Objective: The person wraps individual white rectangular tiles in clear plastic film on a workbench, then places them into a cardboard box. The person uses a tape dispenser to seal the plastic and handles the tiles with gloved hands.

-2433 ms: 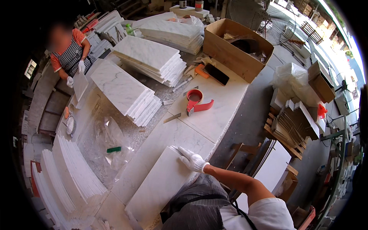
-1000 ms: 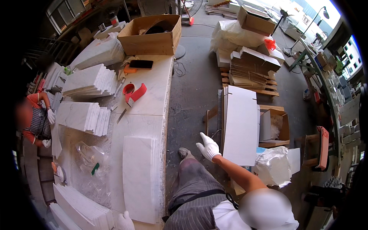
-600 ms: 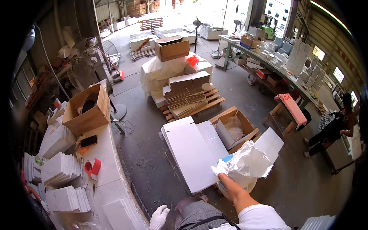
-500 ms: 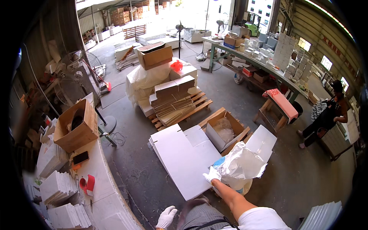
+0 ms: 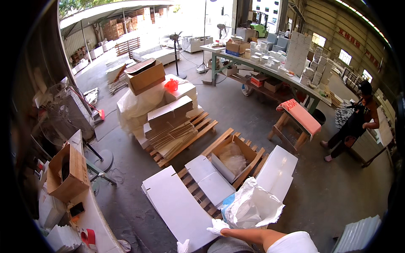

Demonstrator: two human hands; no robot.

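Note:
My right hand (image 5: 218, 227), in a white glove, closes on the right edge of a stack of large white cardboard sheets (image 5: 179, 202). Beside the near left edge of those sheets is my left hand (image 5: 183, 246), also gloved, with its fingers stretched out and its lower part cut off by the frame. Just right of my right hand stands a crumpled white and blue sack (image 5: 252, 206), its mouth gaping. Smaller folded white cardboard pieces (image 5: 210, 178) lie on a wooden pallet (image 5: 198, 195) beyond the sheets.
An open carton (image 5: 236, 158) with clear plastic and a long white box (image 5: 276, 173) sit nearby. At left is a worktable (image 5: 99, 223) with a carton, phone and red tape dispenser. Bundled cardboard (image 5: 171, 122) stands ahead; a person (image 5: 358, 120) works at far right.
The large white sheets have slid toward me, apart from the smaller pieces, baring pallet slats. My left hand has come up to their edge. The view has shifted right and upward.

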